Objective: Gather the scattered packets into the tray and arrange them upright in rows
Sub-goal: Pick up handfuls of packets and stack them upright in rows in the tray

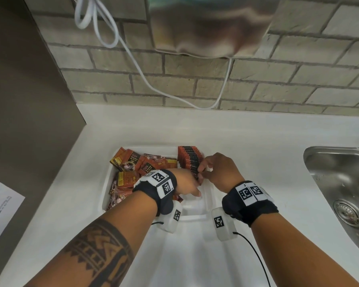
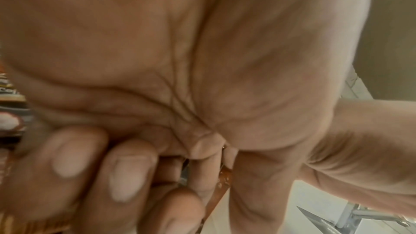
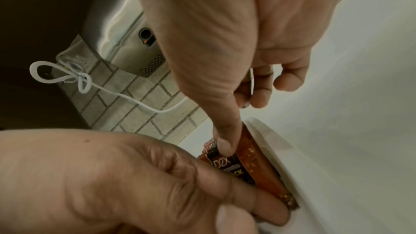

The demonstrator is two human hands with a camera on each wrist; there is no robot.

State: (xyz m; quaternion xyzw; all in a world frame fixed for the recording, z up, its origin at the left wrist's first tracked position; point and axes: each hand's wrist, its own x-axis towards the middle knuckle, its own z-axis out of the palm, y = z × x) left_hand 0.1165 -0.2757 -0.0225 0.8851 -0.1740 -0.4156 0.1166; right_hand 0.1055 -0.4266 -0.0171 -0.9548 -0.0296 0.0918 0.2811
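Observation:
A white tray (image 1: 195,216) sits on the white counter. Loose orange and brown packets (image 1: 133,164) lie in a heap in its left half. A row of upright packets (image 1: 189,156) stands along its right side. My left hand (image 1: 189,183) reaches across to the near end of that row, its fingers curled round the front packet (image 3: 227,165). A sliver of packet (image 2: 224,179) shows between those fingers. My right hand (image 1: 203,172) pinches the top edge of the same packet, thumb (image 3: 225,147) pressing on it beside the tray wall (image 3: 281,149).
A steel sink (image 1: 340,183) is sunk into the counter at the right. A sheet of paper (image 1: 0,201) lies at the left edge. A white cable (image 1: 133,59) hangs down the brick wall from a mounted appliance (image 1: 211,23).

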